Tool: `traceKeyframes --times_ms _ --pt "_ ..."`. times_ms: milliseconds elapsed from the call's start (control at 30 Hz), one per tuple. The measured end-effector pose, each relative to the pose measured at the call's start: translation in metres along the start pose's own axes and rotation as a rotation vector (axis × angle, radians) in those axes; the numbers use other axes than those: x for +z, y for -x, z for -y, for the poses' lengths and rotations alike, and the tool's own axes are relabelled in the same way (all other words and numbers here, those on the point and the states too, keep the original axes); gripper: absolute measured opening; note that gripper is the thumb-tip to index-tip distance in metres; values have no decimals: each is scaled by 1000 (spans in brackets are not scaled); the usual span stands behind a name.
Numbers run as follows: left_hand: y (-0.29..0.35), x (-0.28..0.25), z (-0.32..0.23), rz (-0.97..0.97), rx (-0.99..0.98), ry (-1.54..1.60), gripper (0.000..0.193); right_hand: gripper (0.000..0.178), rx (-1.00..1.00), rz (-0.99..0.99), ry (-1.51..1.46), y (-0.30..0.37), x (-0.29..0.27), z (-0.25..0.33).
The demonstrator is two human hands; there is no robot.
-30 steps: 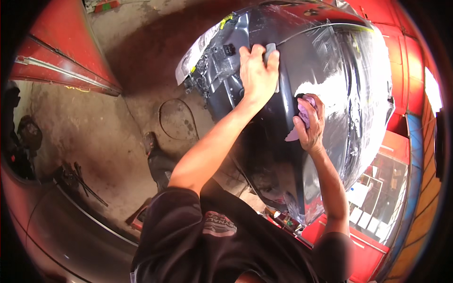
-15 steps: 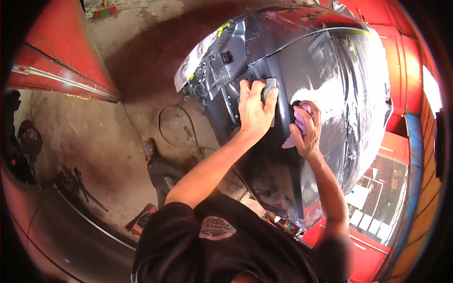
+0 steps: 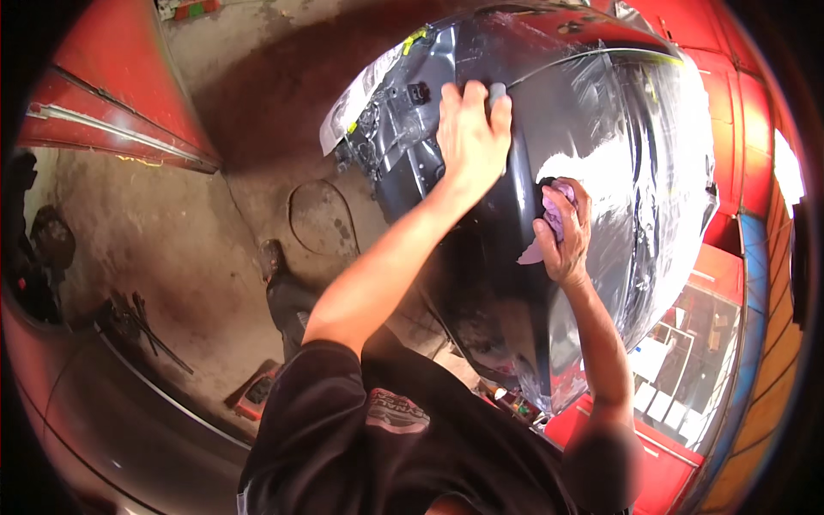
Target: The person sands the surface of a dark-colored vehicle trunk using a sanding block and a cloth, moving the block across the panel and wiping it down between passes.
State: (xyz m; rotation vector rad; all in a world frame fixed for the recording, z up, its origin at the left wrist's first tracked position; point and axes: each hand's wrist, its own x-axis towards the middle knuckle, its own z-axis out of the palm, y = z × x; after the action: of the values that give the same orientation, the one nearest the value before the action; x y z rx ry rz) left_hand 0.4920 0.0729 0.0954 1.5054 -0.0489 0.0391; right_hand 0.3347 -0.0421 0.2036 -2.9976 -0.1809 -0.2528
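- Head view: left hand (image 3: pixel 475 142) on dark car panel (image 3: pixel 562 107), fingers closed on gray block (image 3: pixel 498 91), pressed flat-ish.
- Gray block sits under left hand; only its far end shows, between index finger and thumb. Long axis mostly hidden, looks roughly in line with the hand, can't confirm.
- Right hand (image 3: pixel 577 236) is nearer the body and to the right; fingers and thumb clamped on crumpled purple cloth (image 3: pixel 558 215), one corner hanging out on the near-left side.
- Key relation: gray block lies far-left of purple cloth, glossy ridge (image 3: pixel 520 184) running between. Left hand is the nearer one to the block; hands apart.
- Clear plastic film (image 3: pixel 665 184) right of right hand. Yellow tape (image 3: pixel 415 39) far-left of left hand.
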Motion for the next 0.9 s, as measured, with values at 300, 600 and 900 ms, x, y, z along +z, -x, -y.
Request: traceKeyframes --times_ms 300,600,900 --pt "40 -3 5 7 46 43 31 46 22 17 -30 0 1 -4" --pt "70 -8 7 50 33 124 33 45 23 8 -35 2 -1 -3" --pt "66 -11 23 64 72 85 41 47 1 25 -29 2 3 -5"
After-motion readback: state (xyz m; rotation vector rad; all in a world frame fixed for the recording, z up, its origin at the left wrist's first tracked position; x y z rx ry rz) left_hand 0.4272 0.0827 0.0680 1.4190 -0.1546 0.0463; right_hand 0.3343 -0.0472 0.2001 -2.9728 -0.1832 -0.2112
